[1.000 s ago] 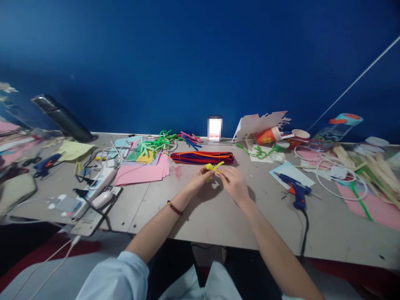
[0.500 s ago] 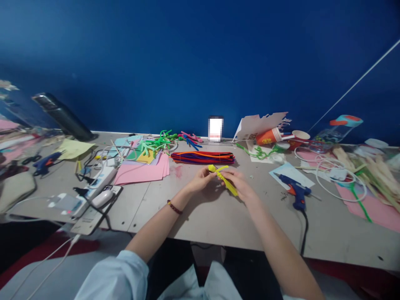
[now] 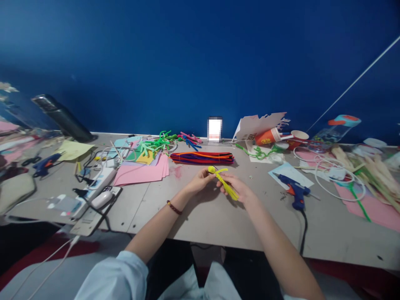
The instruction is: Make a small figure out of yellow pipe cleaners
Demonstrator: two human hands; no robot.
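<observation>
Between my hands is a yellow pipe-cleaner figure [image 3: 229,189], with a round knob at its upper left end, a wound middle and loose strands fanning to the lower right. One yellow strand sticks out sideways near the knob. My left hand [image 3: 201,181] pinches it just below the knob, fingers closed. My right hand [image 3: 239,187] has its fingers closed around the wound middle, and some fingertips are hidden behind it. Just beyond my hands lies a bundle of pipe cleaners [image 3: 201,158] in red, orange, purple and black.
A blue glue gun [image 3: 296,193] rests on light blue paper at right, its cord running off the front edge. Pink paper sheets [image 3: 140,174], green pipe cleaners [image 3: 159,143] and a power strip [image 3: 100,183] lie at left. Paper cups [image 3: 268,136] lean at the back right.
The tail of the yellow figure has turned slightly, and its strands now show spread apart. Both hands keep nearly the same place and grip.
</observation>
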